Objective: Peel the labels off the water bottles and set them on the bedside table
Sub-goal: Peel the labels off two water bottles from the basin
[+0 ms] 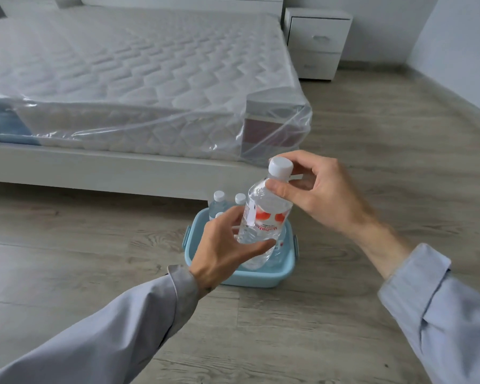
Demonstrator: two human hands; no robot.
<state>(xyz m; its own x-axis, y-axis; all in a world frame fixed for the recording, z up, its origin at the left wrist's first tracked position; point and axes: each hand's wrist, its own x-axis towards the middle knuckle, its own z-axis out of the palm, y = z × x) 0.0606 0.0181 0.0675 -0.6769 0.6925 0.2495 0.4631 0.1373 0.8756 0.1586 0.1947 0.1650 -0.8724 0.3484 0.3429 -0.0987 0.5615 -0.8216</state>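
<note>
- My right hand (316, 195) grips the held bottle (263, 214) at its neck: thumb pressed on the shoulder just below the white cap (281, 167), fingers curled round behind the cap
- My left hand (227, 250) closes on the lower body of the same bottle, thumb across the front near the base, fingers wrapped round the far side
- The bottle is clear, tilted with its cap up and to the right, held in the air above the blue tub (261, 275)
- Its label (263, 221) is on the bottle: red shapes and red lettering, with a white strip at the left edge standing slightly off the plastic
- The tub stands on the wood floor (94, 259), just beside the foot corner of the bed frame (108, 170)
- Other bottles (219, 200) stand upright at the far edge of the tub, white caps showing; their labels are hidden behind my left hand, and the exact count cannot be told
- The mattress (136, 79) on the frame is wrapped in clear plastic film
- The bedside table (316, 42), white with two drawers, stands at the head corner of the bed, well apart from the tub; its top is only partly in view
</note>
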